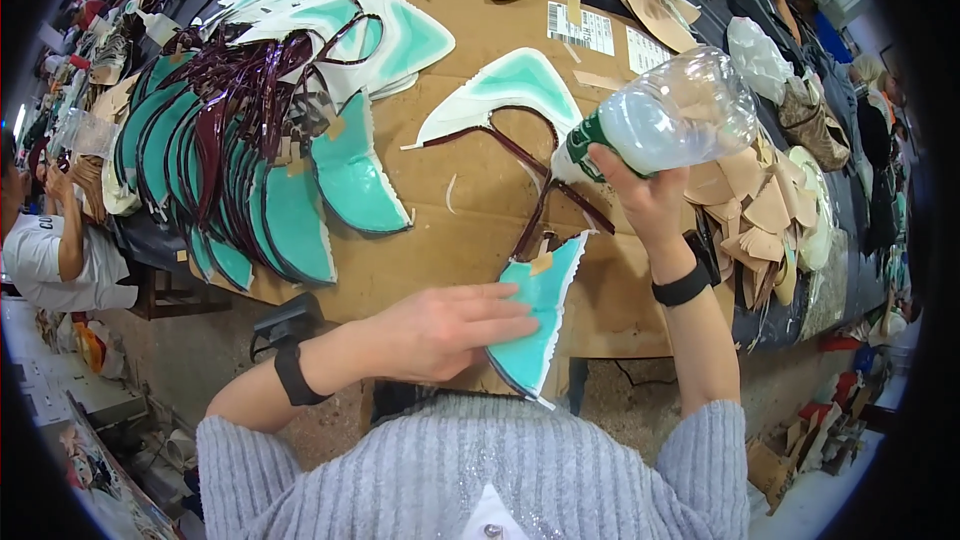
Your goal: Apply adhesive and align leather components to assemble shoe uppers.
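My right hand (648, 202) grips a clear plastic squeeze bottle (690, 110) with a green label and cloudy white contents. The bottle is tilted, its narrow end down by dark maroon straps (536, 220). I cannot tell whether the tip touches them. My left hand (450, 328) lies with fingers stretched out on a teal shoe-upper piece (540, 290) at the cardboard's near edge. This piece has a white ragged edge and a tan tape bit, and the straps run from it to a white-and-teal curved piece (505, 90) farther back.
Overlapping teal pieces with maroon straps (225, 140) crowd the cardboard (440, 200) on the left. Beige scraps (750, 205) are heaped at the right, near a clear plastic bag (757, 58). More beige scraps lie at the back. Another person (60, 250) is at the far left.
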The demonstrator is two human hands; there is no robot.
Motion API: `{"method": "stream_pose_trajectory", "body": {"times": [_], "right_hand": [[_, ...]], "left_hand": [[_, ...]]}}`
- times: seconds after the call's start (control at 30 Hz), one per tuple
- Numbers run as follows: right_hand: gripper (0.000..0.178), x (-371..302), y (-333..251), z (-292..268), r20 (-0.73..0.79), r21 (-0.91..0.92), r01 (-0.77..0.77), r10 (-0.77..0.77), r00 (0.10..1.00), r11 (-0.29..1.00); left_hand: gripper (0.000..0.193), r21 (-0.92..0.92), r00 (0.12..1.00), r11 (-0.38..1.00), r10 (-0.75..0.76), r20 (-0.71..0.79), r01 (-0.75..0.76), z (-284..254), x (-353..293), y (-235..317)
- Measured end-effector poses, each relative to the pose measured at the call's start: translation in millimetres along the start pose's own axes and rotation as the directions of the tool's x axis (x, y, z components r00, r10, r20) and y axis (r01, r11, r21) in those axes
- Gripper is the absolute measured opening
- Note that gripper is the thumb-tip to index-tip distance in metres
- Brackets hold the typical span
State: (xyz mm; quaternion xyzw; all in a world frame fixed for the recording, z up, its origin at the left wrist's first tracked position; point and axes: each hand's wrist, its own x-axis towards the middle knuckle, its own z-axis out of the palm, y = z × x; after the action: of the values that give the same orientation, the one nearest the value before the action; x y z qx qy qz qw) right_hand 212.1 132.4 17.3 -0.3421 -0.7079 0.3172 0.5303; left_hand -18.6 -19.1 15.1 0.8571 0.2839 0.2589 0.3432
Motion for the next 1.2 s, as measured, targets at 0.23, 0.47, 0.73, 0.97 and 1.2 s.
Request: {"method": "stream_pose_trajectory", "body": {"times": [0.23, 0.47, 0.73, 0.97, 1.2], "right_hand": [[0.029, 11, 0, -14, -0.269, 0.389, -0.167, 0.285, 0.92, 0.906], [0.037, -24, -25, 14, 0.02, 0.12, -0.273, 0.273, 0.962, 0.954], [0.049, -37, -39, 19, 0.289, 0.069, -0.095, 0.071, 0.955, 0.993], [0.046, -37, -44, 20, 0.429, -0.065, 0.262, -0.21, 0.878, 0.963], [0.055, -51, -22, 7, 0.404, -0.055, -0.083, 0.099, 0.909, 0.995]], "left_hand": [[0.059, 0.025, 1.0, 1.0, 0.013, -0.017, -0.013, 3, -4, -2], [0.059, -0.018, 1.0, 1.0, -0.006, -0.031, 0.005, 2, -6, 0], [0.052, 0.143, 1.0, 0.99, 0.007, 0.005, -0.007, 3, -5, 5], [0.048, 0.124, 1.0, 0.992, 0.008, -0.005, -0.008, 5, -6, 5], [0.048, 0.098, 1.0, 0.995, -0.008, -0.001, 0.008, 8, -8, 6]]}}
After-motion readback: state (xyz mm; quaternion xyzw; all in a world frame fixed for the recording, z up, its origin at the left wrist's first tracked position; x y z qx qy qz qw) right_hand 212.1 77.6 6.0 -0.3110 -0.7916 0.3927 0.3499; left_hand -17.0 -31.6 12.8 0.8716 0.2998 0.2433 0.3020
